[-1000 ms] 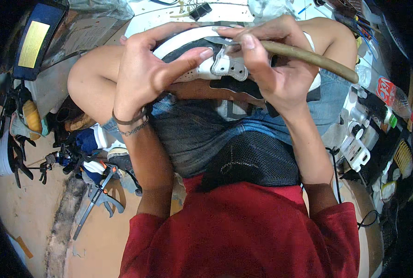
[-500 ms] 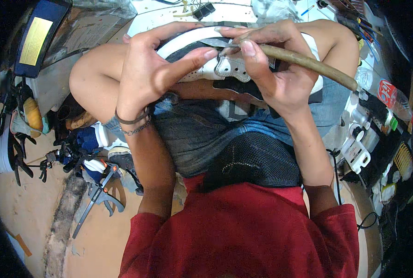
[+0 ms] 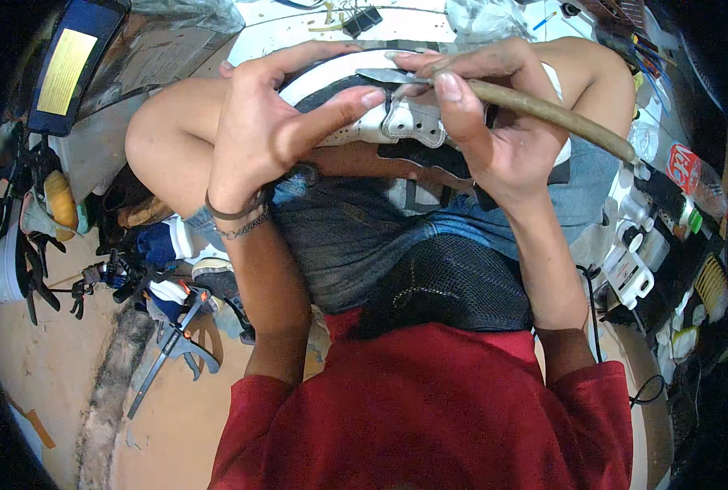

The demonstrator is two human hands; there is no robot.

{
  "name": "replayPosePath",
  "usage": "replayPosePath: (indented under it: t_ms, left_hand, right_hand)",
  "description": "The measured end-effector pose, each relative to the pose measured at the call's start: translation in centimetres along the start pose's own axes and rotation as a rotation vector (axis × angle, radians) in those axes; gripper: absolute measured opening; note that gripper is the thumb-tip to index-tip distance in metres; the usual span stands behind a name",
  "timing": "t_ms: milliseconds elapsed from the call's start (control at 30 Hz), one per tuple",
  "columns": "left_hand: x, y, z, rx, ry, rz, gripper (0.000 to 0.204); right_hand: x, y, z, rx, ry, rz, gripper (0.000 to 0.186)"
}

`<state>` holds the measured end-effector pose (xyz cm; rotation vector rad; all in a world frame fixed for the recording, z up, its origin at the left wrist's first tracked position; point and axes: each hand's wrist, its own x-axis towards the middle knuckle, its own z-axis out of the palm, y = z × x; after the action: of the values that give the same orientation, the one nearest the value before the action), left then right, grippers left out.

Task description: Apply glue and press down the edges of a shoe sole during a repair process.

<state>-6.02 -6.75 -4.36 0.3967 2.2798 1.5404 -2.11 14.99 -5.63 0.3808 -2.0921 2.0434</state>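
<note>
1. Head view: the right hand [image 3: 517,147] is curled in a pinch around a brown wooden-handled tool [image 3: 543,108], the thumb on the near side and the fingers beyond it. One fingertip reaches a curved white band [image 3: 339,67], probably to brace the grip.
2. From that pinch, the tool's narrow grey metal blade [image 3: 380,76] points left over black material just inside the band. Whether its tip touches cannot be told. Holding it so close to the blade likely gives finer control.
3. The left hand [image 3: 253,139] grasps a white-and-black shoe with punched eyelets [image 3: 409,122], half spread: the thumb lies across the near side and the fingers go behind the far edge. This span seems meant to steady the shoe against the tool.
4. The shoe sits between both hands, above the person's bent legs, which appear to serve as a low work rest.
5. Farther out, a grey-and-black bar clamp with orange parts [image 3: 168,351] lies on the floor at left. At right, a clear plastic bottle with a red label [image 3: 684,170] lies among small white containers [image 3: 633,208], well apart from the hands.
</note>
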Motion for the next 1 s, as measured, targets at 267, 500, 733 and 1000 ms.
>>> replayPosePath:
  t_ms: [267,500,733,1000]
  left_hand:
    - [-0.2,0.9,-1.4,-0.002,0.013,-0.014,0.039]
    - [1.2,-1.2,1.9,-0.131,0.076,0.134,0.038]
    - [-0.5,-0.1,-0.3,-0.035,-0.007,-0.009,0.049]
    - [0.1,-0.5,-0.1,-0.056,0.039,0.08,0.046]
  right_hand:
    - [1.1,-0.2,1.4,-0.041,-0.006,0.026,0.017]
    - [-0.8,-1.0,-1.5,-0.12,0.033,0.107,0.006]
    - [-0.6,-1.0,0.1,-0.201,-0.057,0.105,0.007]
    - [-0.3,-1.6,0.2,-0.099,-0.014,0.135,0.007]
